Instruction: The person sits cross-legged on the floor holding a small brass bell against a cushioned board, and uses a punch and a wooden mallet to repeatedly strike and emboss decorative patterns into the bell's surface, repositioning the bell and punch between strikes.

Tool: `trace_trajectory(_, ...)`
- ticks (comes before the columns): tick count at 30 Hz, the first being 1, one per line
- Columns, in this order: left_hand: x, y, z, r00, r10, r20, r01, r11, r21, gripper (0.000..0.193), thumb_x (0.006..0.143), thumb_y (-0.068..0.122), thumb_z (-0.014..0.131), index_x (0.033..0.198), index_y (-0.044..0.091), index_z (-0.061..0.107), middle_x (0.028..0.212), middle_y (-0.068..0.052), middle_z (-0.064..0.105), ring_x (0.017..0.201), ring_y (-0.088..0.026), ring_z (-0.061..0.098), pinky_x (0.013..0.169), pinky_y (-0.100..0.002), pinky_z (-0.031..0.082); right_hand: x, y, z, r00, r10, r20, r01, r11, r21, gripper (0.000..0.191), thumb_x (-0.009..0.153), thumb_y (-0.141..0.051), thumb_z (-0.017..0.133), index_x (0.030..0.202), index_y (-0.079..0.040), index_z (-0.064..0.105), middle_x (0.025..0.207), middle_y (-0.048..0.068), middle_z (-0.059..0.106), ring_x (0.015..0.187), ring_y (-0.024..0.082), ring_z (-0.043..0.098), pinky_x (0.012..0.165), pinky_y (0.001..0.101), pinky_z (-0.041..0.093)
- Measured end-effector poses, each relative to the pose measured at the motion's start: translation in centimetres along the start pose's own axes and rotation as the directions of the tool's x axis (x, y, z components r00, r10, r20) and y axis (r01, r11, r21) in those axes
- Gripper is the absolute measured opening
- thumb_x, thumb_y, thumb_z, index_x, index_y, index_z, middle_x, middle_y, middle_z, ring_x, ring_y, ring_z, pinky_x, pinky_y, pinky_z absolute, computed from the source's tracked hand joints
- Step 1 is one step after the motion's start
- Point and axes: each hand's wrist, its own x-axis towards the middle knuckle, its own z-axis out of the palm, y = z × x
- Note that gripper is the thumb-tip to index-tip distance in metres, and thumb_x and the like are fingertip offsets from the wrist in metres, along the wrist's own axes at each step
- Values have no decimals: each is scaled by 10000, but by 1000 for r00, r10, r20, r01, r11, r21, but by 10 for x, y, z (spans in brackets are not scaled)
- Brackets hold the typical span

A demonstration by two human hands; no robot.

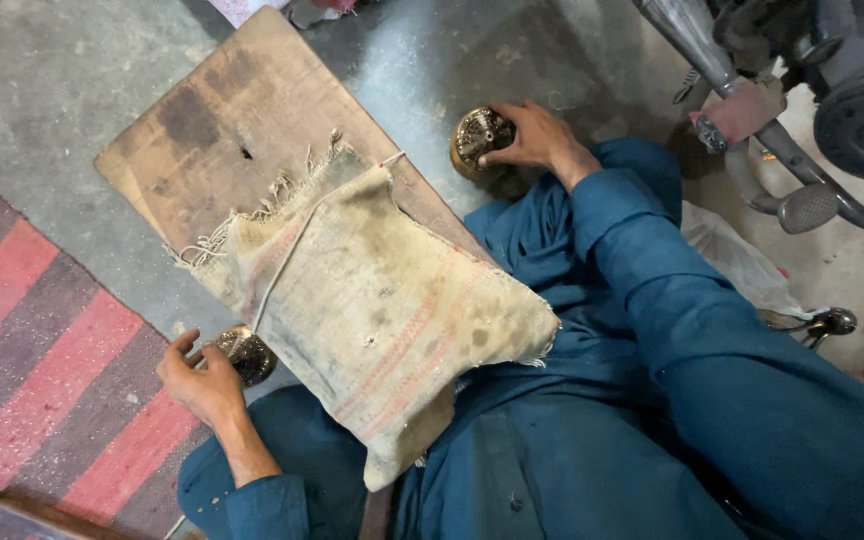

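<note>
The right hand grips a round brass piece on the floor, while the left hand clasps another round metal piece beside the burlap sack.

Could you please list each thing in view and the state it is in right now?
Left hand: resting on a round metal part on the floor.
Right hand: gripping a second round metal part on the floor.
Sack cloth: stained, frayed, draped over the lap and board.
Wooden board: flat on the floor, stained.
Striped mat: flat on the floor.
</note>
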Motion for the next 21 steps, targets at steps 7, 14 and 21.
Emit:
trace_trajectory(7,-1,-6,1,987,10,-163,-17,999,-45,253,962,-66,617,1203,-8,669,1206,-169,572,955,-238,651,794,-328,567,-6,10,1,992,-11,-126,20,998,65,945,699,-522,911,1504,-213,525,1271,209,613,1184,396,621,987,505,521)
trace_trajectory(14,-5,-6,-11,963,90,-253,-153,959,-240,205,1014,-71,607,1210,-27,649,1137,-127,644,1003,-210,657,876,-308,566,-19,23,2,901,127,-415,195,736,648,702,969,-367,825,1505,-62,492,1333,127,640,1198,245,644,1005,363,532)
trace_trajectory(21,-8,72,-40,903,411,125,-277,778,-564,221,988,17,673,1209,0,664,1109,-107,713,1018,-190,702,911,-305,560,-72,18,15,996,53,-66,68,-38,997,316,1087,-425,535,1171,-125,589,853,-22,555,556,76,407,533,255,339)
